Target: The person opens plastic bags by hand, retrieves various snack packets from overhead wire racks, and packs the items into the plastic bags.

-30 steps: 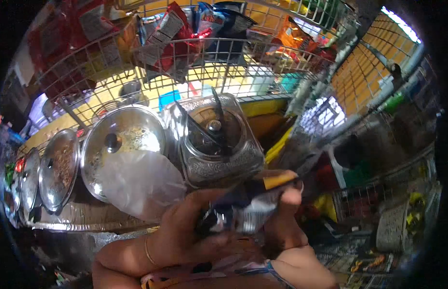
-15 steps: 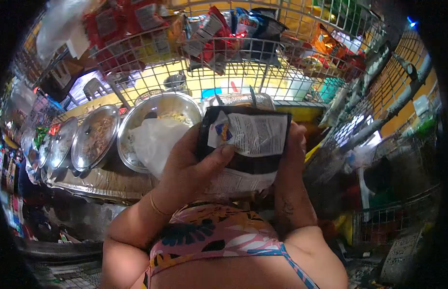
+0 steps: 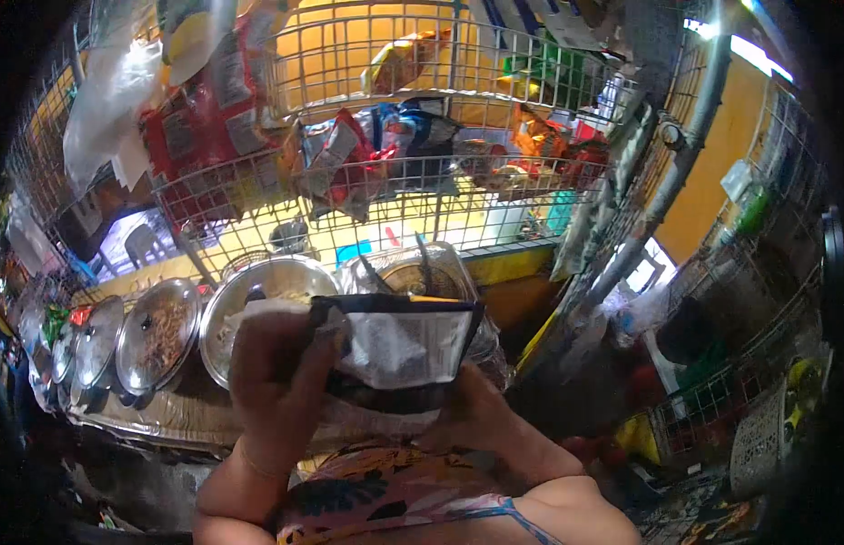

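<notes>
A black pouch with a pale printed label [image 3: 399, 345] is held up in front of my chest. My left hand [image 3: 281, 363] grips its left side, thumb toward the label. At the pouch's lower right is my right hand [image 3: 472, 404], its fingers partly hidden behind the pouch and wrapped against it. Just behind my left hand, a round pot with a glass lid [image 3: 224, 313] is partly covered. Beyond the pouch stands a silver patterned stove [image 3: 454, 268].
More lidded dishes [image 3: 158, 336] line the foil-edged counter [image 3: 140, 422] at the left. Snack packets [image 3: 340, 159] hang in a wire rack [image 3: 394, 195] above. A thick pole [image 3: 681, 173] slants down at the right. A wire basket [image 3: 712, 413] sits lower right.
The pouch first came up with its printed label facing me, then moved left and tilted. Both hands still hold it. The view has shifted upward, showing more of the rack.
</notes>
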Demonstrator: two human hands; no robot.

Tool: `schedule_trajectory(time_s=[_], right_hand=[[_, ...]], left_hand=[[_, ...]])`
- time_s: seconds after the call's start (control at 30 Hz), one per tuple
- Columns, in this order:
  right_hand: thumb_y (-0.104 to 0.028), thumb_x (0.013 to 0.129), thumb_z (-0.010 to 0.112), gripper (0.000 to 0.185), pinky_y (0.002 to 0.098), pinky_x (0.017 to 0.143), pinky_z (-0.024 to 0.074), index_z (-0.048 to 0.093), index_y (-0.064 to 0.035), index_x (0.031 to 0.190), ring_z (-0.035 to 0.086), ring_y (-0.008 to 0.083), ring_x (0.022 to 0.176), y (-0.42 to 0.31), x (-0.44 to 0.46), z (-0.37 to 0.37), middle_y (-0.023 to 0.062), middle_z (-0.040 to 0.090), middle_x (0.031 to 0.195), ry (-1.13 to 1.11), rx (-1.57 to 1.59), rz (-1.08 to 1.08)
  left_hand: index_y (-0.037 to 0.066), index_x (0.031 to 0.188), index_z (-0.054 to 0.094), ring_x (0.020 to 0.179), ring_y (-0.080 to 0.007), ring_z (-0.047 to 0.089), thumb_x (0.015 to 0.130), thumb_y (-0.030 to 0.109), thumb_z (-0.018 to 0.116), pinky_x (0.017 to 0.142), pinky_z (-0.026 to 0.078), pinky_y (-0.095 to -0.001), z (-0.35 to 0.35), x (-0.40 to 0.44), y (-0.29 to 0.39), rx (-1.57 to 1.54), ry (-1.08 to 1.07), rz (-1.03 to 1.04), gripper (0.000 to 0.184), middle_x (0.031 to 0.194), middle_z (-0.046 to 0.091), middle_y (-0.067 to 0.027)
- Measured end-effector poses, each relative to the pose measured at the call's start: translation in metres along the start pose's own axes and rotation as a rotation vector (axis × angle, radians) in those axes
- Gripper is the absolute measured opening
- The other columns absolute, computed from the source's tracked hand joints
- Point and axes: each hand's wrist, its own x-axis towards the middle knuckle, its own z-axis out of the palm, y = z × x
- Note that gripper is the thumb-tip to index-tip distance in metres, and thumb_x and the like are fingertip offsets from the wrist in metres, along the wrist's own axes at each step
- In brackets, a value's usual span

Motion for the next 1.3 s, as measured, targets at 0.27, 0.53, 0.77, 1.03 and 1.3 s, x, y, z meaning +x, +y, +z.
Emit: schedule_trajectory(time_s=[0.27,0.53,0.77,1.03,1.3], right_hand=[[-0.018,0.078,0.085,0.081,0.0404,0.108,0.041,0.04,0.0022,0.142,0.051,0.0247,0.129,0.023,-0.012,-0.002,0.0192,0.053,0.139,-0.082,-0.355,-0.059],[-0.019,0.087,0.076,0.061,0.0384,0.108,0.0392,0.047,0.0014,0.136,0.054,0.0228,0.126,0.032,-0.013,-0.012,0.0149,0.058,0.135,-0.111,-0.169,-0.076],[-0.02,0.082,0.082,0.057,0.0375,0.103,0.0437,0.055,0.0007,0.127,0.058,0.022,0.12,0.031,0.001,-0.004,0.0152,0.063,0.125,-0.232,-0.362,-0.212],[0.0,0.084,0.074,0.049,0.0356,0.098,0.0487,0.052,0.0034,0.128,0.062,0.0222,0.113,0.011,0.02,0.019,0.0154,0.065,0.119,-0.383,-0.494,-0.185],[0.003,0.08,0.07,0.037,0.0312,0.081,0.052,0.057,0.0025,0.115,0.064,0.0166,0.087,0.009,0.029,0.019,0.0097,0.065,0.097,-0.268,-0.622,-0.261]], left_hand=[[0.002,0.1,0.059,0.084,-0.0082,0.058,0.092,0.01,0.069,0.075,0.048,-0.0233,-0.02,-0.013,-0.008,0.033,0.06,-0.038,0.016,0.091,0.064,-0.0024],[0.002,0.101,0.056,0.08,-0.0073,0.053,0.097,0.023,0.064,0.076,0.046,-0.0239,-0.029,-0.022,-0.023,-0.014,0.054,-0.051,0.023,0.092,0.061,-0.0013],[0.002,0.105,0.055,0.079,-0.0096,0.058,0.091,0.006,0.068,0.07,0.049,-0.0237,-0.035,-0.036,-0.006,-0.169,0.173,-0.098,0.02,0.093,0.062,-0.0026],[-0.001,0.101,0.061,0.084,-0.0117,0.06,0.084,-0.008,0.066,0.074,0.049,-0.0241,-0.057,-0.04,0.002,-0.078,0.304,0.111,0.019,0.094,0.06,-0.0047],[-0.002,0.095,0.064,0.081,-0.0119,0.056,0.085,-0.004,0.065,0.077,0.045,-0.0244,-0.095,-0.039,0.005,0.073,0.347,0.219,0.01,0.088,0.058,-0.0045]])
